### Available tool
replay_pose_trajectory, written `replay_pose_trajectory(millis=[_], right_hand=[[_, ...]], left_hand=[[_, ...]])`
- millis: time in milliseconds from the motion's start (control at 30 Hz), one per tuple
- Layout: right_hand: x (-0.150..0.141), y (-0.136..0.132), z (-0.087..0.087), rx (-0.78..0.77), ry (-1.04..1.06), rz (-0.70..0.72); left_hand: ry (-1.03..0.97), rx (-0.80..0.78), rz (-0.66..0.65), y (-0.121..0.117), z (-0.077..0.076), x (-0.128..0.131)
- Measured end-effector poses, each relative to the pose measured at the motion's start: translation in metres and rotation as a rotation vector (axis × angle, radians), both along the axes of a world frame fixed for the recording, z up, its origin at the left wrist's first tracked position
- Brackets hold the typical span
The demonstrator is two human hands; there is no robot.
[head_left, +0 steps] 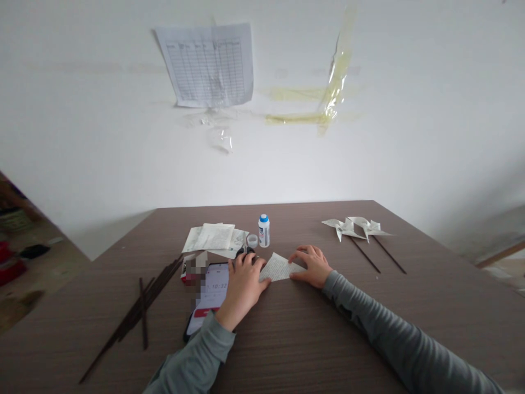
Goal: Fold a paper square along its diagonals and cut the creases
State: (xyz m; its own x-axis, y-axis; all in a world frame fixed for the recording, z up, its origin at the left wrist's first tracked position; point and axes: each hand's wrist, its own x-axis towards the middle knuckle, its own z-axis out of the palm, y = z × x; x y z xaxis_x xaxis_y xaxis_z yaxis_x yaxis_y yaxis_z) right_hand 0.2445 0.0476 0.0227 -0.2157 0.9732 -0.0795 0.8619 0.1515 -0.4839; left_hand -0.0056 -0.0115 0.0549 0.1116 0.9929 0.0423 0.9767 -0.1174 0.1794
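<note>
A printed sheet of paper point(279, 268), folded into a triangle, lies on the table between my two hands. My left hand point(245, 282) has its thumb and fingers at the left corner of the paper, gripping it. At the right corner, my right hand point(312, 267) pinches the paper between thumb and fingers. Just behind my left fingers are the dark handles of scissors point(245, 251), partly hidden. A phone point(211, 298) with a running timer on its screen lies beside my left wrist, partly covered by the hand.
A white bottle with a blue cap point(264, 232) stands behind the paper, beside a small clear round container point(252, 241). Paper squares point(217, 236) and a small box point(189, 271) lie left. Dark sticks point(143, 306) spread front left; two paper pinwheels point(344, 228) lie right.
</note>
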Motion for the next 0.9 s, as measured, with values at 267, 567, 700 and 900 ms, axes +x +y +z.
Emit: replay_pose_trajectory(millis=[267,567,700,900], right_hand=[[0.026,0.013,0.0,-0.041,0.018,0.003],[0.042,0.022,-0.022,0.034,0.01,-0.03],[0.046,0.026,-0.03,0.046,0.001,-0.05],[0.047,0.026,-0.032,0.046,-0.014,-0.034]], left_hand=[[0.049,-0.026,-0.011,-0.005,0.003,-0.004],[0.075,-0.109,-0.002,-0.01,0.012,-0.014],[0.092,-0.127,0.007,-0.007,0.01,-0.022],[0.071,-0.102,0.019,-0.001,0.008,-0.034]])
